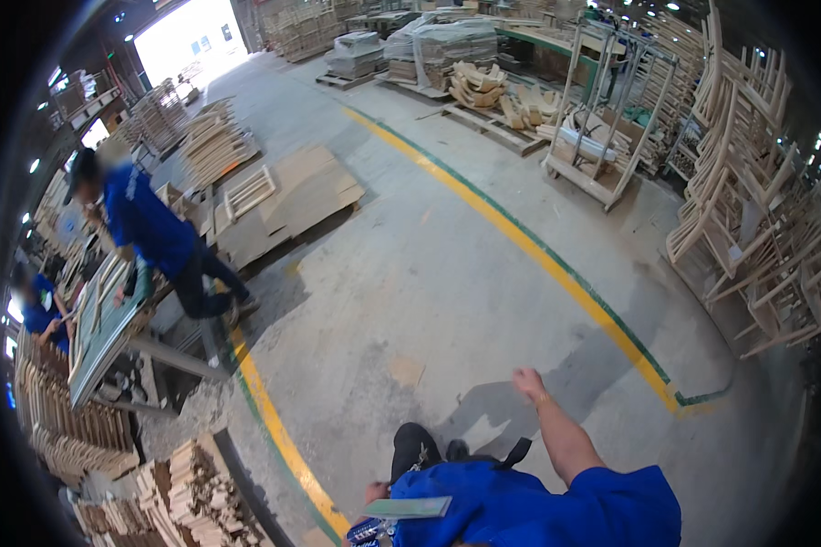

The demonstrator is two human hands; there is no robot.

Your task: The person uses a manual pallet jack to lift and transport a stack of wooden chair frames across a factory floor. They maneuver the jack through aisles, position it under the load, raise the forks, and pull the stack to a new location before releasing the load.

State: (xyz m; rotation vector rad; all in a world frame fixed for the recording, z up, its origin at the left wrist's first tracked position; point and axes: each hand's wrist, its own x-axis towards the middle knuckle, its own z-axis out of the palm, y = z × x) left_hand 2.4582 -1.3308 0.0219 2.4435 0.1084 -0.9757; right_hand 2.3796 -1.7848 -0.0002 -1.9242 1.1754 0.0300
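My right hand (529,384) swings out ahead of my body over the concrete floor (456,301). Its fingers look curled in, and nothing shows in them. Low at my left side, my left hand (377,492) shows only in part, its fingers hidden from me. Next to it, in front of my blue shirt (511,506), is a flat pale-green rectangular plate (417,507); whether the hand touches it I cannot tell. One dark shoe or knee (414,447) shows below me.
Yellow-green floor lines (538,246) border the walkway. At left, a person in blue (155,223) stands by a workbench (119,319); another person (41,310) is beyond. Stacked wooden parts (187,492) lie near left. Right: a wheeled rack (602,128) and piled chair frames (739,182).
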